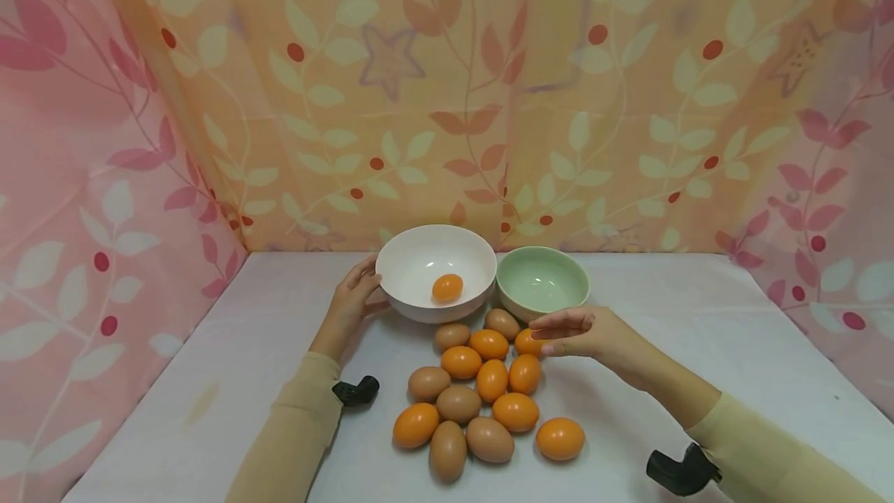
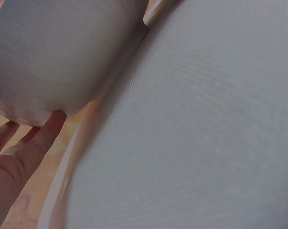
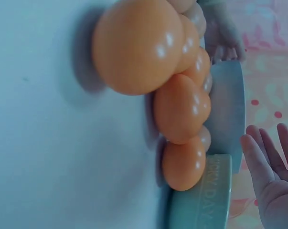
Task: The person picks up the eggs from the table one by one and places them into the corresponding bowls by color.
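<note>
My left hand (image 1: pixel 351 303) touches the left side of a white bowl (image 1: pixel 400 286). Its fingertips meet the outer wall of the white bowl (image 2: pixel 62 52) in the left wrist view. One orange egg (image 1: pixel 447 288) lies inside that bowl. My right hand (image 1: pixel 594 334) is held over the right edge of a group of eggs, fingers extended and nothing in them. It partly covers an orange egg (image 1: pixel 528 342) in the head view. In the right wrist view the right hand (image 3: pixel 277 176) appears above the level of the eggs and a green bowl (image 3: pixel 215 191).
The green bowl (image 1: pixel 543 286) stands right beside the white one. Several orange and brown eggs, such as a brown egg (image 1: pixel 458 404), cluster in front of the bowls. An orange egg (image 1: pixel 561 438) lies apart at the right front. Patterned curtain (image 1: pixel 475 99) encloses the white table (image 1: pixel 230 379).
</note>
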Demonstrator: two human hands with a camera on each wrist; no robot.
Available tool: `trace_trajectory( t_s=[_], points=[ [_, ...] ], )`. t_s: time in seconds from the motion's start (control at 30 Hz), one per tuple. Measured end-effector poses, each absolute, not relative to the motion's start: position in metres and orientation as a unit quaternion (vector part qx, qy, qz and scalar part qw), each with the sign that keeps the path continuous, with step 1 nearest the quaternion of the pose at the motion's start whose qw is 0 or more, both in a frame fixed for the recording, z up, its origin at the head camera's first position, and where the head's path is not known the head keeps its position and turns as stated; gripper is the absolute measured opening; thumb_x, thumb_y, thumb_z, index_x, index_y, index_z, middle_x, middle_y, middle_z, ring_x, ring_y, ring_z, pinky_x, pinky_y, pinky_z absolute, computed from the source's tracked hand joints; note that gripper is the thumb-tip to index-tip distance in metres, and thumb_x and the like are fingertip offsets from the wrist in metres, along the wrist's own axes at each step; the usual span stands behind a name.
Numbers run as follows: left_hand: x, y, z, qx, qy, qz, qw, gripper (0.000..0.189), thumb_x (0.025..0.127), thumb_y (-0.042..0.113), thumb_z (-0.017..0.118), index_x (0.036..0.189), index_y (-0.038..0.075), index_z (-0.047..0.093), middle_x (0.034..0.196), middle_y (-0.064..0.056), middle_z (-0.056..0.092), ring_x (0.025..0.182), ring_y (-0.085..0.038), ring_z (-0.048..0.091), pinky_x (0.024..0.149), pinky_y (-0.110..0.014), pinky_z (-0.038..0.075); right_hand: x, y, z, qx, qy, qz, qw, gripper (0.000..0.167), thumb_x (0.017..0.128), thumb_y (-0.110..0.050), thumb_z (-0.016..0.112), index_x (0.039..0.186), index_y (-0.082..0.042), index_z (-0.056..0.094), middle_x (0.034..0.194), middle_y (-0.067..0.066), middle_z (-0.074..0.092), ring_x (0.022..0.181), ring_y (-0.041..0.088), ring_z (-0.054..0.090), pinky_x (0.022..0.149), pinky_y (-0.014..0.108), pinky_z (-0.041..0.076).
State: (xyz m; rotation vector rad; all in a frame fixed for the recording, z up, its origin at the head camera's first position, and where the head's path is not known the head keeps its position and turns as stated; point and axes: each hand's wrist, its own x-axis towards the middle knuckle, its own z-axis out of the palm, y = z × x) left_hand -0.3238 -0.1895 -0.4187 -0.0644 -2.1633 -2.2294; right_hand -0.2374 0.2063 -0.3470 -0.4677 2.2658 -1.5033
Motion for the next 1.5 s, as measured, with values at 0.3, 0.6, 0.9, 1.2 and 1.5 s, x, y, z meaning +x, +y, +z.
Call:
trace_trajectory(
  t_s=[0.3,0.6,0.9,1.2,1.5],
  points=[
    [-0.323,-0.190,-0.418,-0.023,-0.697,-0.716,0.019,0.052,0.103,0.019,0.049,0.153,0.015,0.038,0.160,-0.008,0.036,0.135,-0.027,0.046,0.095,-0.045,0.055,-0.220,0.224,-0.362,-0.163,0.791,-0.548,0.220,0.049,0.090,-0.022,0.072,0.132,0.001,0.060,0.133,0.018,0.064,0.119,0.017,0.065,0.095,0.026,0.053],
    [-0.322,-0.188,-0.419,-0.018,-0.693,-0.720,0.013,0.051,0.103,0.016,0.049,0.153,0.015,0.039,0.161,-0.006,0.036,0.133,-0.025,0.046,0.096,-0.046,0.054,-0.204,0.237,-0.378,-0.161,0.768,-0.568,0.249,0.044,0.093,-0.016,0.068,0.133,0.002,0.060,0.132,0.016,0.065,0.114,0.008,0.066,0.090,0.019,0.053],
    [-0.322,-0.188,-0.419,-0.016,-0.690,-0.723,0.012,0.051,0.103,0.016,0.049,0.153,0.016,0.039,0.160,-0.005,0.037,0.124,-0.017,0.051,0.092,-0.043,0.056,-0.194,0.245,-0.392,-0.155,0.757,-0.580,0.258,0.046,0.093,-0.014,0.067,0.133,0.005,0.057,0.133,0.017,0.065,0.113,0.004,0.066,0.090,0.017,0.052],
    [-0.322,-0.189,-0.420,-0.018,-0.690,-0.723,0.013,0.051,0.103,0.017,0.049,0.153,0.015,0.039,0.160,-0.006,0.036,0.133,-0.024,0.047,0.096,-0.047,0.054,-0.185,0.244,-0.401,-0.129,0.757,-0.581,0.271,0.052,0.090,-0.016,0.073,0.134,0.005,0.056,0.132,0.017,0.065,0.112,0.006,0.066,0.090,0.020,0.054],
    [-0.321,-0.188,-0.416,-0.017,-0.694,-0.719,0.013,0.051,0.103,0.020,0.049,0.153,0.017,0.038,0.160,-0.007,0.036,0.136,-0.028,0.046,0.100,-0.051,0.052,-0.182,0.242,-0.406,-0.152,0.746,-0.589,0.273,0.056,0.086,-0.013,0.077,0.132,0.009,0.056,0.133,0.023,0.063,0.111,0.004,0.066,0.092,0.020,0.054]
  ],
)
